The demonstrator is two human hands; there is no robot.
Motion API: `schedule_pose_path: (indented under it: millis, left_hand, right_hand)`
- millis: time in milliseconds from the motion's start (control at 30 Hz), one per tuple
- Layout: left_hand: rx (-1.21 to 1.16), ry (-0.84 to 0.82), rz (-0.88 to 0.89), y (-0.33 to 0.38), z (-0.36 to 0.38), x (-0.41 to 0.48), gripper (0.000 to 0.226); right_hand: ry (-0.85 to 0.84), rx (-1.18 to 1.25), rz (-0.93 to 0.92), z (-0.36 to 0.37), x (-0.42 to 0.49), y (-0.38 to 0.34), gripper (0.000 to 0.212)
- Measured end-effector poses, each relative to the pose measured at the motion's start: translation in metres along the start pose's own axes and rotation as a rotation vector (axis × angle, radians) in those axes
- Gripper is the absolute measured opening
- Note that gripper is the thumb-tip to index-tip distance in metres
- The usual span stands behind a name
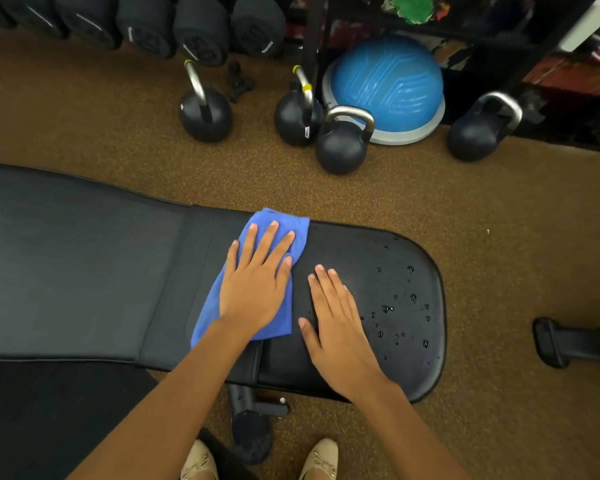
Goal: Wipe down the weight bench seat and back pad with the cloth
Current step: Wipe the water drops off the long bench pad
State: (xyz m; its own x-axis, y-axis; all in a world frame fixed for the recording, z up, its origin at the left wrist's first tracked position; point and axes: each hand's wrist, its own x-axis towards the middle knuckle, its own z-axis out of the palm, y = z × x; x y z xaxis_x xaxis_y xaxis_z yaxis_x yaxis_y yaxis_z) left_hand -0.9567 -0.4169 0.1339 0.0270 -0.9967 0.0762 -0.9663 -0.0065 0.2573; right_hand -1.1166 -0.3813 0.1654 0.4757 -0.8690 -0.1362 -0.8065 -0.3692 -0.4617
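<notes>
A black weight bench lies across the view: the long back pad on the left, the rounded seat on the right. Water droplets dot the right part of the seat. A blue cloth is spread over the join between the two pads. My left hand presses flat on the cloth with fingers straight. My right hand rests flat on the bare seat just right of the cloth, holding nothing.
Several black kettlebells and a blue half-ball trainer stand on the brown floor beyond the bench. Dumbbells line the top left. A black bench foot is at the right. My shoes are near the bottom edge.
</notes>
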Motion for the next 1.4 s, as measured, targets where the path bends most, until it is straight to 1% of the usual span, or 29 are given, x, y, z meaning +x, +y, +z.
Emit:
schedule_pose_path:
  millis: [100, 133, 233, 300, 433, 500, 567, 667, 700, 733, 767, 867, 933, 967, 1033, 1100, 1167, 1200, 1233, 1267, 1300, 1333, 1400]
  left_hand:
    - [-0.038, -0.007, -0.062, 0.014, 0.000, 0.015, 0.051]
    - [-0.031, 0.003, -0.036, 0.016, 0.001, 0.012, 0.050]
    - [0.002, -0.013, 0.115, 0.006, 0.001, -0.012, 0.051]
    - [-0.011, -0.002, 0.142, -0.005, 0.001, -0.015, 0.052]
    - [-0.059, 0.000, -0.022, 0.007, 0.002, 0.016, 0.054]
    - [-0.080, -0.036, -0.044, 0.025, 0.003, 0.030, 0.059]
    - [-0.092, -0.059, 0.031, 0.035, 0.003, 0.032, 0.057]
    - [-0.054, -0.007, 0.226, 0.018, 0.002, 0.016, 0.051]
    - [-0.034, 0.010, 0.265, 0.008, 0.002, 0.012, 0.052]
    - [-0.025, 0.029, 0.268, 0.001, 0.002, 0.010, 0.051]
    - [-0.033, 0.039, 0.238, -0.002, 0.003, 0.011, 0.049]
    - [-0.069, 0.020, 0.054, 0.016, 0.005, 0.027, 0.050]
    - [-0.100, -0.009, 0.010, 0.037, 0.007, 0.037, 0.053]
    - [-0.110, -0.020, 0.030, 0.044, 0.007, 0.039, 0.053]
    - [-0.124, -0.016, 0.127, 0.047, 0.005, 0.033, 0.050]
    - [-0.128, -0.010, 0.239, 0.036, 0.002, 0.020, 0.049]
    - [-0.088, 0.007, 0.274, 0.021, 0.002, 0.013, 0.052]
    - [-0.082, 0.017, 0.237, 0.017, 0.003, 0.014, 0.051]
    - [-0.082, 0.009, 0.158, 0.020, 0.004, 0.016, 0.049]
    - [-0.092, -0.010, 0.066, 0.028, 0.002, 0.019, 0.049]
    - [-0.129, -0.038, 0.011, 0.039, 0.002, 0.022, 0.050]
    - [-0.172, -0.059, -0.008, 0.053, -0.003, 0.024, 0.052]
    - [-0.273, -0.147, 0.030, 0.072, 0.001, 0.023, 0.059]
  right_hand:
    - [0.002, 0.020, -0.001, 0.002, 0.000, 0.002, 0.064]
    - [0.004, 0.030, -0.003, 0.002, 0.000, 0.002, 0.064]
    - [-0.006, 0.039, -0.001, 0.001, 0.000, 0.001, 0.064]
    - [-0.006, 0.025, -0.006, 0.000, 0.000, 0.001, 0.065]
    - [0.005, 0.022, -0.011, 0.001, 0.000, 0.002, 0.064]
    - [0.019, 0.069, -0.012, 0.002, 0.001, 0.002, 0.062]
    - [0.029, 0.112, -0.012, 0.002, 0.001, 0.003, 0.062]
    - [0.024, 0.082, -0.015, 0.001, 0.001, 0.003, 0.063]
    - [0.024, 0.067, -0.018, 0.000, 0.001, 0.002, 0.063]
    - [0.021, 0.057, -0.017, 0.000, 0.001, 0.002, 0.064]
    - [0.017, 0.051, -0.014, 0.000, 0.000, 0.002, 0.063]
    - [0.021, 0.082, -0.018, -0.001, 0.000, 0.001, 0.063]
    - [0.027, 0.149, -0.007, -0.002, 0.000, 0.000, 0.064]
    - [0.036, 0.191, 0.002, -0.003, 0.000, 0.001, 0.065]
    - [0.050, 0.265, 0.018, -0.005, -0.001, 0.002, 0.066]
    - [0.046, 0.334, 0.017, -0.009, -0.005, 0.001, 0.064]
    - [0.045, 0.396, 0.029, -0.012, -0.008, 0.001, 0.061]
    - [0.062, 0.429, 0.055, -0.013, -0.009, 0.001, 0.060]
    - [0.097, 0.469, 0.087, -0.015, -0.008, 0.001, 0.058]
    - [0.158, 0.500, 0.113, -0.016, -0.006, 0.001, 0.056]
    - [0.230, 0.520, 0.136, -0.018, -0.002, 0.000, 0.054]
    - [0.301, 0.532, 0.160, -0.020, 0.002, -0.002, 0.054]
    - [0.411, 0.550, 0.205, -0.027, 0.012, -0.007, 0.057]
